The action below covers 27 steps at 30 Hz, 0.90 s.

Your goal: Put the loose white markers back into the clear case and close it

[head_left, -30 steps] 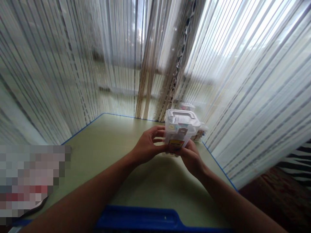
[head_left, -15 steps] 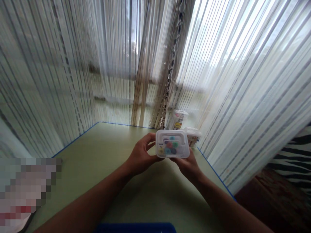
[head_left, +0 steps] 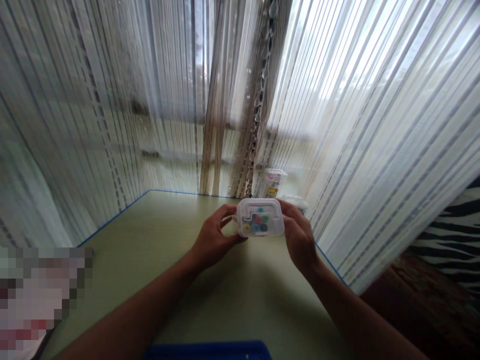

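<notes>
A small clear plastic box [head_left: 275, 226] with a whitish lid is held up above the table, its lid side facing me. Several small round coloured pieces, blue, red, green and yellow, show through it; their exact kind is too small to tell. My left hand [head_left: 214, 235] grips the box's left side, thumb below and fingers above. Around the right side, my right hand [head_left: 300, 235] has its fingers against the upper right edge, partly hidden behind the box.
Behind the hands, a tall clear container [head_left: 273, 182] with a yellow label and a lower clear container [head_left: 295, 201] stand near the string curtain [head_left: 168, 100]. The pale green table [head_left: 157, 220] has a blue edge. A blue object [head_left: 210, 351] lies at the near side.
My right hand has shifted from beneath the box to its upper right side. The box appears slightly farther left, still in my left hand.
</notes>
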Available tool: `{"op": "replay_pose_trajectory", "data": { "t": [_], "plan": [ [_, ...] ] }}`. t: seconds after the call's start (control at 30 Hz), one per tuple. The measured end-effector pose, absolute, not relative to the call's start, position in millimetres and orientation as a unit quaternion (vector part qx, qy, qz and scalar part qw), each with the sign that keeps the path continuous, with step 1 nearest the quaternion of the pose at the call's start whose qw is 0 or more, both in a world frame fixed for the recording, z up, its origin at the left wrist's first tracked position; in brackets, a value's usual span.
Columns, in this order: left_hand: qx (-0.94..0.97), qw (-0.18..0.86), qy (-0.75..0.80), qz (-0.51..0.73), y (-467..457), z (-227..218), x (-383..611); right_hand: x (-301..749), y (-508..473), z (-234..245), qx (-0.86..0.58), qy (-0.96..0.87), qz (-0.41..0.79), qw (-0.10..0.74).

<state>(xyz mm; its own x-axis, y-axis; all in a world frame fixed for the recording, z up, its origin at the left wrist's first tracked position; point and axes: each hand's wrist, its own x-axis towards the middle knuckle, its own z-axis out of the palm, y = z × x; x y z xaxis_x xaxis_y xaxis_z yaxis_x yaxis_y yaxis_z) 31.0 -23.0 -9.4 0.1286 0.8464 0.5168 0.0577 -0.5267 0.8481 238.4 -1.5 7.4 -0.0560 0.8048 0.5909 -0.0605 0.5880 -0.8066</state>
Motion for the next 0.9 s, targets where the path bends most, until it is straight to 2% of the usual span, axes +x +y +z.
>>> {"op": "replay_pose_trajectory", "data": {
  "t": [0.1, 0.17, 0.33, 0.47, 0.57, 0.9],
  "plan": [
    [0.681, 0.310, 0.343, 0.568, -22.4, -10.5, 30.1, 245.1, -8.5, 19.6, -0.267, -0.641, 0.326, 0.642],
    [0.695, 0.280, 0.352, 0.562, -21.7, -11.4, 29.2, 249.1, -14.7, 29.8, -0.268, -0.686, 0.277, 0.617],
    [0.730, 0.215, 0.370, 0.533, -22.6, -10.0, 26.0, 259.5, -25.7, 55.6, -0.309, -0.807, 0.075, 0.497],
    [0.755, 0.184, 0.369, 0.510, -27.4, -3.8, 25.1, 268.3, -30.7, 74.2, -0.261, -0.888, -0.066, 0.374],
    [0.759, 0.184, 0.366, 0.506, -30.4, -1.1, 26.1, 269.2, -36.3, 83.5, -0.249, -0.911, -0.130, 0.301],
    [0.717, 0.166, 0.368, 0.569, -29.2, -4.8, 26.5, 258.6, -63.0, 91.6, -0.218, -0.902, -0.214, 0.304]
  ]
}}
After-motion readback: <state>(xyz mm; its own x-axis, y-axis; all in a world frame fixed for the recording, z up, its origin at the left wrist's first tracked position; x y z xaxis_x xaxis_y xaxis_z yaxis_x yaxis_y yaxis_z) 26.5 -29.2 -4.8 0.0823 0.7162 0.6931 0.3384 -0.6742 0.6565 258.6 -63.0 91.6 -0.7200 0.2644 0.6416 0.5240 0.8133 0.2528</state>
